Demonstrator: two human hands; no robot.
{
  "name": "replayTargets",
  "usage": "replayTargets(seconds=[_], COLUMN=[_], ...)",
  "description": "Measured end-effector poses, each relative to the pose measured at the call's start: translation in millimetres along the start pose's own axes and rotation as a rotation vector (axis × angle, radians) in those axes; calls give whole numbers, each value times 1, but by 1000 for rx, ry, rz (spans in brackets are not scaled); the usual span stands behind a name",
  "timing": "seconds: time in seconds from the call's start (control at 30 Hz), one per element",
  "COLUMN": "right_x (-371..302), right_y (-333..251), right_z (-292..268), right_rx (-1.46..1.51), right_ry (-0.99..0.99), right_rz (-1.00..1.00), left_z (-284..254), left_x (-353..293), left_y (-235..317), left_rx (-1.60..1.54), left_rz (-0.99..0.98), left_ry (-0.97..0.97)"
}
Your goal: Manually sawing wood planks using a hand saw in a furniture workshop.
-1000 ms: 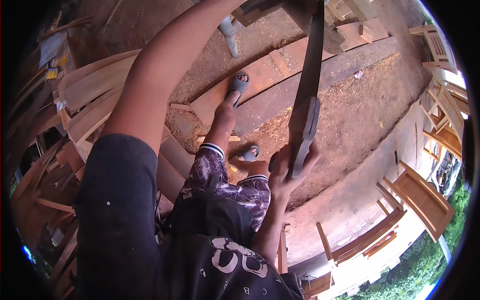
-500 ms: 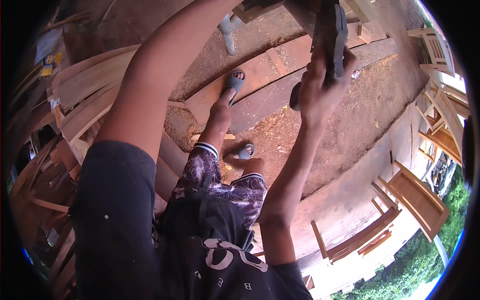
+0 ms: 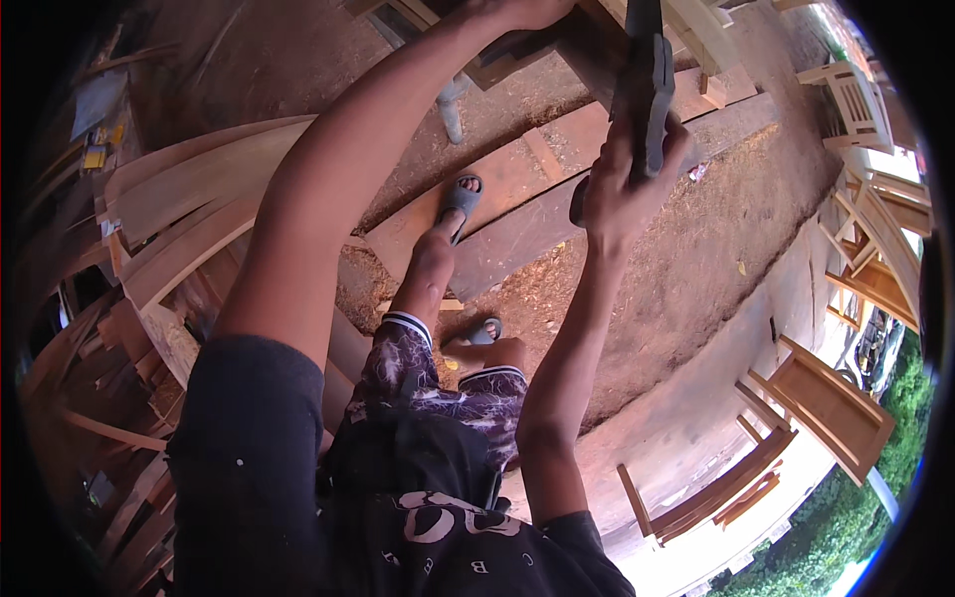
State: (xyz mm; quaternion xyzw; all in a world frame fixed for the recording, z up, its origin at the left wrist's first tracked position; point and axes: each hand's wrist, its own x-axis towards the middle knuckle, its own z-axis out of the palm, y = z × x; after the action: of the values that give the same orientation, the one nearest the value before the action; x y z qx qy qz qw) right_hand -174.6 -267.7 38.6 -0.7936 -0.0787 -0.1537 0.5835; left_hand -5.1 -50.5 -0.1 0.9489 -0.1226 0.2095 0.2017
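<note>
My right hand (image 3: 637, 184) is closed round the grip of a dark hand tool (image 3: 642, 85). This tool has a long flat body, a grey edge and a rounded dark end sticking out beside my wrist; its exact kind is unclear. Its far end runs out of the picture at the top. Up at the top edge, my left hand (image 3: 532, 10) lies against a dark wooden workpiece (image 3: 587, 45). Its fingers are mostly cut off by the frame, so their grip does not show. The tool is at the right side of this wood.
Long planks (image 3: 517, 214) lie on the dirt floor, with my foot on one. Curved boards (image 3: 199, 189) are stacked at left. A wooden frame part (image 3: 701, 35) stands near the tool. Chairs (image 3: 846, 104) and a wooden panel (image 3: 831, 408) stand at right. Sawdust covers the ground.
My left hand has come partly into view at the top edge. My right hand and the dark tool have shifted slightly left and down in the picture.
</note>
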Motion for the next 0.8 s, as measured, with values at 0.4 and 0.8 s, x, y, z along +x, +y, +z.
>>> replayTargets(seconds=[0.4,0.8], right_x=[-314,-154], right_y=[-80,-59], right_z=[-137,-50], right_rx=[-159,-83], right_ry=[-29,-28], right_rz=[222,246], left_z=[-13,-11], left_x=[-8,-10], left_y=[-18,-30], left_rx=[25,-56], left_rz=[24,50], left_ry=[89,74])
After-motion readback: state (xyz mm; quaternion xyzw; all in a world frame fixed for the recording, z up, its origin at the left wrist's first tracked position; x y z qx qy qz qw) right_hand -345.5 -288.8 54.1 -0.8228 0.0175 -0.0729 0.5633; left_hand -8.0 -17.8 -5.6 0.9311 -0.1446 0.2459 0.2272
